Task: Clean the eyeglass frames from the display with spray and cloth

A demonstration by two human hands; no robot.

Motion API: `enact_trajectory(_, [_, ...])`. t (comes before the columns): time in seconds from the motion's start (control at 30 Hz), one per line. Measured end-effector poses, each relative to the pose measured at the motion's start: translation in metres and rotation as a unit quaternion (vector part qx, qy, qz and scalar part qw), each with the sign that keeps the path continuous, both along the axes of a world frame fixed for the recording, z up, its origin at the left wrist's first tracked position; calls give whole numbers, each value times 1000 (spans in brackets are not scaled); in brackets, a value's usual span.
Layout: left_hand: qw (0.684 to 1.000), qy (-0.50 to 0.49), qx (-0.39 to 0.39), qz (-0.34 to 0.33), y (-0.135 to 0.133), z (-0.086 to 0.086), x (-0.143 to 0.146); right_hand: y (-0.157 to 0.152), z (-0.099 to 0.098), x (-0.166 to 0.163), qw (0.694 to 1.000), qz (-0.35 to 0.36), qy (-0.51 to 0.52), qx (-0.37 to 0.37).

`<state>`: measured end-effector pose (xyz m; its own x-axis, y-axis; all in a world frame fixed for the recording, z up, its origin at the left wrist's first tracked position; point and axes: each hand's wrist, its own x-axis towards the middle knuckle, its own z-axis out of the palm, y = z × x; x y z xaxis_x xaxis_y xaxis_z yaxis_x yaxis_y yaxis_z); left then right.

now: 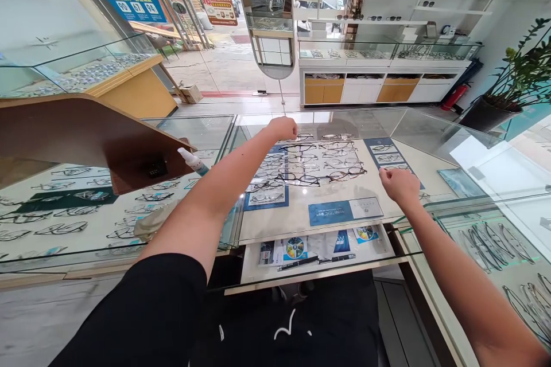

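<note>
My left hand [284,127] reaches to the far side of the glass counter [275,223]. Its fingers are curled closed beside the back row of eyeglasses [340,161]; what they hold, if anything, is hidden. Several pairs, with dark and thin metal frames, lie in rows in the middle of the counter. To their right, my right hand [400,184] is closed in a fist, with nothing showing in it. It is beside a blue display card [390,155] with glasses on it. A blue and grey printed strip [345,211] lies nearer to me.
An open drawer [253,258] below holds leaflets and pens [298,264]. A spray bottle [192,160] stands left of my left forearm, near a brown board [86,132]. More eyeglasses [493,243] sit in the right case. A tall mirror [271,17] stands beyond the counter.
</note>
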<state>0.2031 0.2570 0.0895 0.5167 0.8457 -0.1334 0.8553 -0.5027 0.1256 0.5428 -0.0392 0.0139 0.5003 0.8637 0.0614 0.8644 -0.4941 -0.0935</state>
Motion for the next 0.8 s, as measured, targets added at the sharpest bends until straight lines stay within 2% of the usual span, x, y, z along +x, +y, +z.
enact_trajectory(0.2, [1000,-20,1,6,-1,-6,5,1,-3,1,1000,3,5,14])
enact_trajectory(0.4, [995,-91,25,29,-15,11,-10,0,-4,1,1000,6,10,26])
enact_trajectory(0.63, [967,-243,62,46,-53,37,-66,-2,-3,2,999,4,32,30])
enact_trajectory(0.8, [923,-378,54,50,-100,40,-123,-7,3,1,997,3,50,57])
